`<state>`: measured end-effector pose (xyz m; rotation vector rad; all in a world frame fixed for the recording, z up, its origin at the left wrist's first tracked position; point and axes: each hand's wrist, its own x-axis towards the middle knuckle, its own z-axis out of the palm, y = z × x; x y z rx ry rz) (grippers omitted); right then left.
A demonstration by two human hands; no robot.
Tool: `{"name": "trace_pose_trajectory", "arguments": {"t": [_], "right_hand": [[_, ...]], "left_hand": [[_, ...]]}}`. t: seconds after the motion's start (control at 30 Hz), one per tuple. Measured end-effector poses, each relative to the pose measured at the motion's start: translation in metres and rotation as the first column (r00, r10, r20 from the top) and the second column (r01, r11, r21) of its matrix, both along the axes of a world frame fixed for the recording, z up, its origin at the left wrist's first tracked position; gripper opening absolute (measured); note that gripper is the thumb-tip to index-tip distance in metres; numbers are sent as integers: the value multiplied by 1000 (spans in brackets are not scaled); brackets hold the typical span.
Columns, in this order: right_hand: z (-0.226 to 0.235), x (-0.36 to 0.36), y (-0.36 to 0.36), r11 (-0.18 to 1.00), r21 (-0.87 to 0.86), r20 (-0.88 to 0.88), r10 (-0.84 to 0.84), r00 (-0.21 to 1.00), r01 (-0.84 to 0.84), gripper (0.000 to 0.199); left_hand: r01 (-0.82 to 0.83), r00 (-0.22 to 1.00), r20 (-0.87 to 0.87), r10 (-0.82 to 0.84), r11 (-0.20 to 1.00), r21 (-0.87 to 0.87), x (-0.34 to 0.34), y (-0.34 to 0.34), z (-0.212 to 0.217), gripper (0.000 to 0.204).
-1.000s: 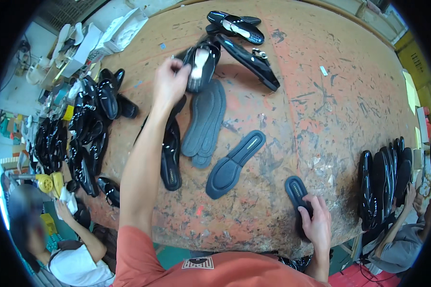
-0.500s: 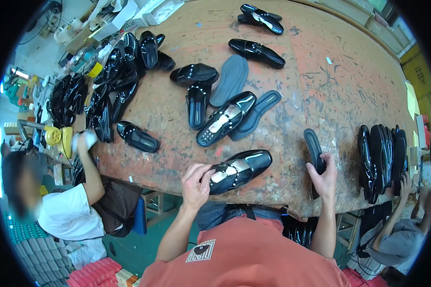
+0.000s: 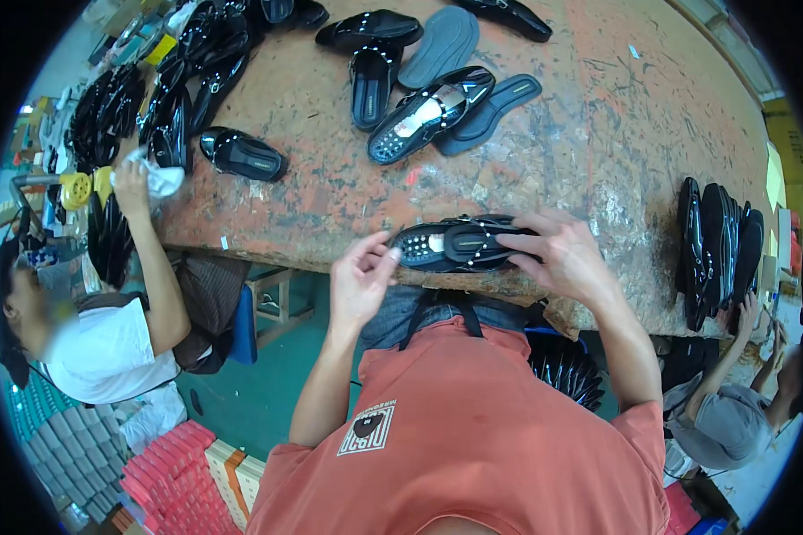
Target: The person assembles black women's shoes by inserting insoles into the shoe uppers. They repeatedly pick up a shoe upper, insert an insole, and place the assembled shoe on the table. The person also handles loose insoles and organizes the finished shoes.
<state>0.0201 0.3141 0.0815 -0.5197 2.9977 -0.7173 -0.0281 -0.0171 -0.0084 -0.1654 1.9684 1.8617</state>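
Observation:
A black patent shoe [image 3: 415, 252] with studded straps lies at the table's near edge, heel to the left and toe to the right. At its heel, my left hand [image 3: 359, 281] has its thumb and fingers bent against the rim. My right hand [image 3: 564, 257] reaches over the toe end and grips a dark insole [image 3: 466, 244], which lies partly within the shoe's opening. The insole's far end is hidden under the strap and my fingers. Beyond them lie another studded shoe [image 3: 428, 114] and loose insoles, one dark [image 3: 500, 109] and one grey [image 3: 442, 45].
Black shoes are heaped at the far left, and one shoe [image 3: 243, 153] lies apart nearer me. A row of shoes [image 3: 718, 254] stands at the right. A co-worker [image 3: 107, 343] on the left holds a white cloth [image 3: 162, 178]; another co-worker [image 3: 727, 419] sits right.
My right hand has brought the insole leftward from the table's right side into the shoe. The shoe is turned more level along the table edge. The view has tipped toward me.

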Motion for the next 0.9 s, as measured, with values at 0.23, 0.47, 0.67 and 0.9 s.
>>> {"name": "trace_pose_trajectory", "arguments": {"t": [0.23, 0.47, 0.67, 0.9], "right_hand": [[-30, -21, -45, 996, -55, -24, 65, 998, -67, 20], [-37, -22, -53, 997, 11, -27, 75, 997, -75, 23], [-39, -21, -60, 989, 106, -70, 110, 991, -102, 24], [-6, -18, -59, 938, 337, -11, -76, 997, 75, 41]], "left_hand": [[98, 983, -146, -112, 990, -102, 9, 5, -2, 41], [58, 984, -164, -74, 993, -99, 12, 7, -5, 38], [28, 969, -229, -91, 965, -262, 5, 24, 9, 31], [101, 899, -321, -299, 854, -511, -19, 25, 13, 28]]}}
